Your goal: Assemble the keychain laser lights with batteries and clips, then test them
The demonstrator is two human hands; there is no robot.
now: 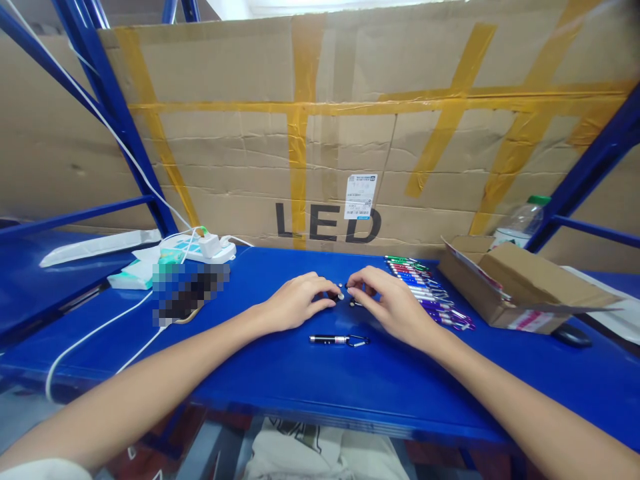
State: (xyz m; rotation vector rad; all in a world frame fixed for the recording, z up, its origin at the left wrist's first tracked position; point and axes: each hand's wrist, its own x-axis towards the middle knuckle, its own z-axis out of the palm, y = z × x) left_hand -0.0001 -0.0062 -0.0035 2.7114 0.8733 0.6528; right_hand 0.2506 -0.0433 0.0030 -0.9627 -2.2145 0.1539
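Left hand (299,303): thumb and fingers curled to a narrow gap, tips at a small silvery round piece (341,297); can't tell if it's gripped. Right hand (387,300): fingertips bunched just right of that piece, by a small dark part (353,302); pinched or only touching, can't tell. Both over the blue surface (280,373).

Rest, left to right: long white wrapped packet (100,248); teal-and-white soft pack (131,275); dark flat item with tan edge (187,300), mostly blurred out; white plastic power strip (223,253), cables attached. Black cylindrical penlight with silver ends and a black clip (329,340) lies flat, nearer the person than the hands. Row of green, red, blue, silver and purple metallic penlights (423,290) right of the right hand. Then open brown cardboard box (530,320), clear bottle with green cap (523,217) behind it, black rounded object (573,336) beside it.
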